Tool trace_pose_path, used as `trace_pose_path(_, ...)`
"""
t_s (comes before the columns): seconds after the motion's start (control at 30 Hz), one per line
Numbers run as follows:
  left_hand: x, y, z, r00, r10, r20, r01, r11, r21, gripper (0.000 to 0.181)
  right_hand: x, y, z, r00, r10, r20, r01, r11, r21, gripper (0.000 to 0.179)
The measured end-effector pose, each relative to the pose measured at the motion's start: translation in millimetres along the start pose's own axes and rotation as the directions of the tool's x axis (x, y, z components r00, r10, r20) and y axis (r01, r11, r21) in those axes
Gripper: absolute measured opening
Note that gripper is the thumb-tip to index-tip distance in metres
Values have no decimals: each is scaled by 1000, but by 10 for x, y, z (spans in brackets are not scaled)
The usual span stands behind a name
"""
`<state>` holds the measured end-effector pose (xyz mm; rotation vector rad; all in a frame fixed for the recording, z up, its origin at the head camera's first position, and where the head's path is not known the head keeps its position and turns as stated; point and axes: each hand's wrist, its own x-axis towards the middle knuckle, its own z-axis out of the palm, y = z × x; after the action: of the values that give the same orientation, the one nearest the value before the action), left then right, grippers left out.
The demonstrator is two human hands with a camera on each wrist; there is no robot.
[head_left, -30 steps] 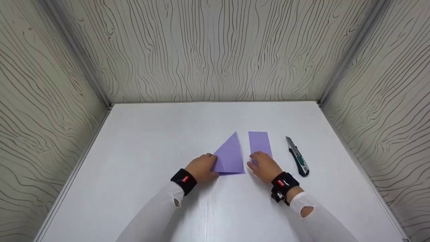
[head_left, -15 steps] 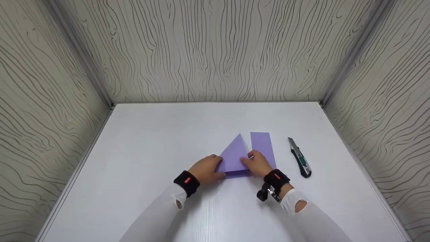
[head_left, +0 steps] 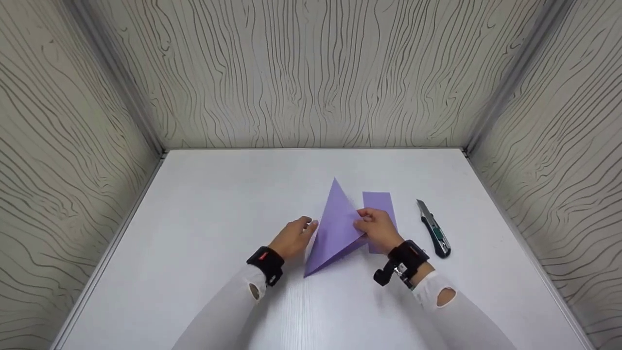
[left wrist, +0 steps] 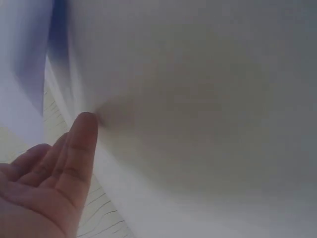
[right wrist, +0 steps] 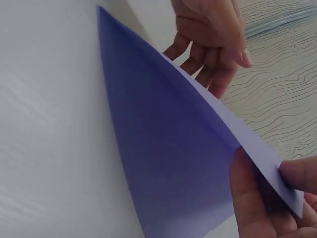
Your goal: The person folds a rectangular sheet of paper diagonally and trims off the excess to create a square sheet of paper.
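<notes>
A folded sheet of purple paper [head_left: 335, 223] forms a triangle, tilted up from the white table. My right hand [head_left: 380, 229] pinches its right corner. In the right wrist view the thumb lies on the outer face of the paper [right wrist: 163, 129] and the other fingers reach inside the fold, whose layers stand apart. My left hand [head_left: 293, 239] is at the paper's left edge, fingers loosely bent and holding nothing; the left wrist view shows the fingers [left wrist: 81, 153] extended. Whether it touches the paper I cannot tell.
A purple paper strip [head_left: 378, 200] lies on the table behind my right hand, partly covered by it. Farther right lies a utility knife [head_left: 434, 228] with its blade out, pointing away. Wood-patterned panels [head_left: 311, 73] wall the table [head_left: 233, 189] at the back and sides.
My right hand came leftward onto the folded paper, pinched its corner and lifted it. The paper has turned and its near corner now points toward me. My left hand has let go of it.
</notes>
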<state>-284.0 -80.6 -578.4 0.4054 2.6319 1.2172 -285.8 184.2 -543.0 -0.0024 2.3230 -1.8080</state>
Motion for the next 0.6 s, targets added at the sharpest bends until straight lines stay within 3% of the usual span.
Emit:
trace_pose_path(0.07, 12, 4, -18, 999, -50, 0, 49, 991, -128, 63, -8, -56, -27, 1000, -14, 20, 13, 999, 39, 31)
trace_pose_path(0.17, 33, 39, -30, 991, -120, 62, 133, 940, -313, 70, -34, -140, -61, 998, -30, 52, 24, 993, 116, 24)
trace_pose_path(0.23, 48, 61, -15, 977, -161, 136, 205, 883, -422, 78, -59, -185, -75, 996, -41, 78, 27, 983, 179, 18)
trace_pose_path(0.33, 60, 96, 17, 952, -179, 247, 291, 777, -559, 86, -93, -227, -81, 988, -71, 136, 31, 960, 280, 13)
trace_pose_path(0.43, 62, 123, 24, 936, -181, 302, 342, 669, -660, 88, -111, -231, -85, 980, -101, 174, 36, 940, 340, 15)
trace_pose_path(0.53, 82, 130, -5, 941, -190, 280, 336, 638, -693, 81, -111, -198, -114, 982, -104, 158, 45, 939, 340, 15)
trace_pose_path(0.6, 102, 122, -37, 952, -202, 230, 306, 652, -694, 67, -110, -168, -143, 990, -81, 111, 41, 945, 325, 13)
